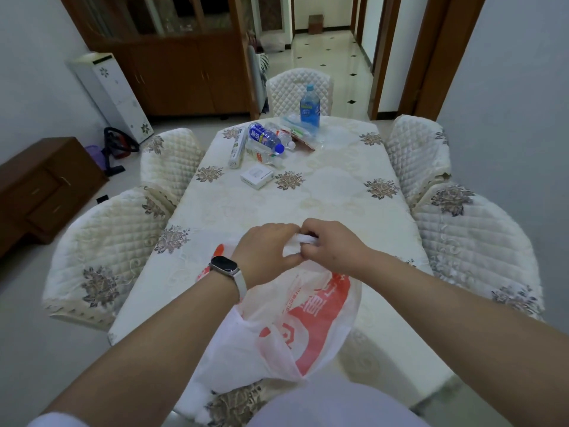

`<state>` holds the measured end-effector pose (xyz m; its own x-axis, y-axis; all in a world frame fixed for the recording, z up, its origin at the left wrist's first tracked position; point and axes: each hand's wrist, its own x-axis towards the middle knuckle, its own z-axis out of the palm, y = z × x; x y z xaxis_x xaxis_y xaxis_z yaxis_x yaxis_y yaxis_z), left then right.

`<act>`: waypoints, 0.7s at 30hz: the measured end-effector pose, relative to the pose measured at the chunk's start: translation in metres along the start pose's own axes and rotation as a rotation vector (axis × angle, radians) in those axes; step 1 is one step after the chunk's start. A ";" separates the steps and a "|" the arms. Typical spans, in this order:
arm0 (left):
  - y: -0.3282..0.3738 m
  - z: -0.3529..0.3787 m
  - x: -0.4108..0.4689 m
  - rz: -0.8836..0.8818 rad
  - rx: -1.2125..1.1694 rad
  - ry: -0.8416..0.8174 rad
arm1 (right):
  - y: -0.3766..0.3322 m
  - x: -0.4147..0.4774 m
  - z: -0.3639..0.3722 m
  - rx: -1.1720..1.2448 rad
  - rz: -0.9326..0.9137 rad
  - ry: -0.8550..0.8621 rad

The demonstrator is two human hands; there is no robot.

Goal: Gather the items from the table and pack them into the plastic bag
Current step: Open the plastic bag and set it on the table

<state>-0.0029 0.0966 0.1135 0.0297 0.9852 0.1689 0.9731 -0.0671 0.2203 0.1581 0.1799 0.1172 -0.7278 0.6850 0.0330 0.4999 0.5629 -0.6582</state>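
The bench (338,192) stretches away from the hands under a flowered cloth. The bag (286,322), white with red print, spreads from the hands back toward the person. Left hand (264,249) and right hand (334,241) meet, each pinching the bag's top edge. Well beyond them are an upright bottle (309,103), a lying bottle (266,138) and, nearest, a box (257,177)

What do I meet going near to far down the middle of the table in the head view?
plastic bag → left hand and right hand, level, gripping its top → small white box → lying blue-capped bottle → upright blue bottle → far chair
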 end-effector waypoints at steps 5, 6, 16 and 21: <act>0.003 0.004 0.002 -0.184 -0.259 0.070 | 0.029 -0.010 -0.010 -0.036 0.006 0.100; 0.001 0.004 0.001 -0.205 -0.306 0.090 | 0.038 -0.014 -0.008 -0.037 0.039 0.091; -0.009 -0.010 0.002 -0.472 -0.628 0.372 | 0.057 -0.043 0.054 0.302 0.421 0.072; -0.016 -0.021 -0.010 -0.550 -0.688 0.455 | 0.034 -0.044 0.065 0.572 0.405 0.047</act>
<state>-0.0232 0.0840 0.1284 -0.6170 0.7619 0.1971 0.4763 0.1622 0.8642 0.1767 0.1394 0.0445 -0.5094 0.8157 -0.2743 0.3928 -0.0632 -0.9174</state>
